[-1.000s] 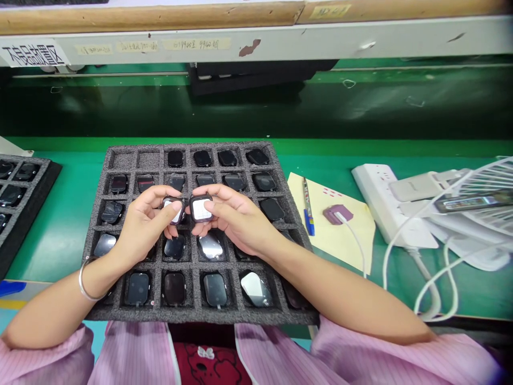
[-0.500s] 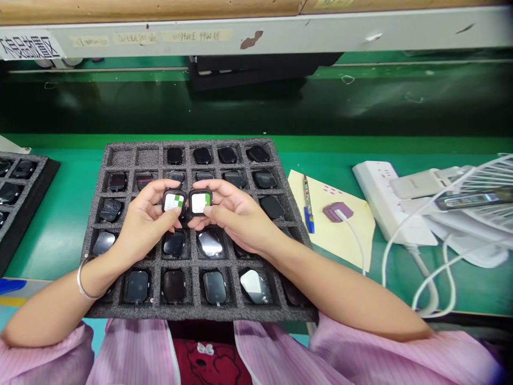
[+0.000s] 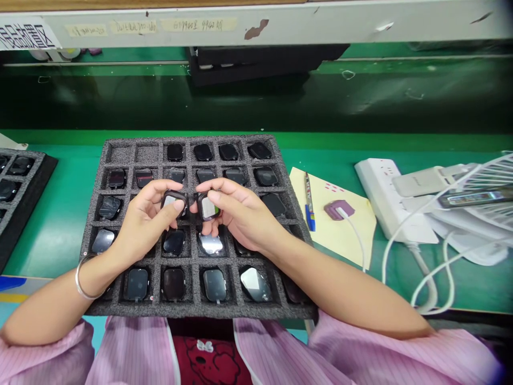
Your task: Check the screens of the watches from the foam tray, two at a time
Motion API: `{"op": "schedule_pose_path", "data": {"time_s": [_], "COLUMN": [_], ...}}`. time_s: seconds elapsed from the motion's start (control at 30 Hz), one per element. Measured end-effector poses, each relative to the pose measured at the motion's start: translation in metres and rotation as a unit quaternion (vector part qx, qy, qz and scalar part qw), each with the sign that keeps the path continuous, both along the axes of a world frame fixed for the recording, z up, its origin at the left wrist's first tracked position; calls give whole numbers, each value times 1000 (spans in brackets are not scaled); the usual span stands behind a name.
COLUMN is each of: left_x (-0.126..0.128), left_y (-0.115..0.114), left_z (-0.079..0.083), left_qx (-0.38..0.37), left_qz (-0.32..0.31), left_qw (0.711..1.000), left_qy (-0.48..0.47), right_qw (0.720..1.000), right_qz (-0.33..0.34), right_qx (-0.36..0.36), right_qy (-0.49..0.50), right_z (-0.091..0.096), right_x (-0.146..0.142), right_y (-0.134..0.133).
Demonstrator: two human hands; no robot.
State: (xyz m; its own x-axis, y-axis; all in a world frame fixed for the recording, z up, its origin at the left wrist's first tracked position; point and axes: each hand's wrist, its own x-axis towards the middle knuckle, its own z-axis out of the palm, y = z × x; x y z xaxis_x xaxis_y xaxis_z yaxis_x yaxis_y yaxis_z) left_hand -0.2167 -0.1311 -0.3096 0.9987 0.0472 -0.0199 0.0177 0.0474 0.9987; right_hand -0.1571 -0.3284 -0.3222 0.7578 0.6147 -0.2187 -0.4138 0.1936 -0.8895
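Above the middle of a dark grey foam tray [image 3: 156, 310], my left hand [image 3: 148, 219] is closed around a black smartwatch body without a strap [image 3: 172, 203]; its thumb lies across the lit screen. Close beside it, my right hand [image 3: 236, 214] grips a second smartwatch body [image 3: 209, 206], tilted, with white and green on its screen and the thumb on its upper edge. A small gap separates the two watches. More dark watch bodies, such as one with a shiny face [image 3: 211, 241], lie in the tray's compartments. Two compartments at the far left corner hold nothing.
Right of the tray, a yellow paper [image 3: 344, 235] carries a pen [image 3: 309, 206] and a purple block [image 3: 337, 210] with a white cable. Farther right are a white power strip [image 3: 395, 203] and a fan [image 3: 481, 214]. Another foam tray [image 3: 36, 198] stands at the left; a shelf edge [image 3: 304, 27] crosses above.
The right hand has moved its watch slightly right and tilted it, widening the gap between the two watches. The left thumb now covers more of its watch's screen. The view has shifted slightly.
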Motion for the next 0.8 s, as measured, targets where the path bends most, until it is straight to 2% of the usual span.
{"op": "schedule_pose_path", "data": {"time_s": [0.2, 0.5, 0.8], "left_x": [0, 0, -2], "left_y": [1, -3, -3], "left_z": [0, 1, 0], "left_qx": [5, -3, -19], "left_qz": [20, 0, -9], "left_qw": [1000, 1000, 1000], "left_qy": [-6, -7, 16], "right_qw": [1000, 999, 998], "right_qz": [-9, -1, -10], "right_qx": [11, 29, 15], "right_qy": [-23, -46, -65], "right_z": [2, -2, -2], "right_x": [0, 0, 0], "right_y": [0, 0, 0]}}
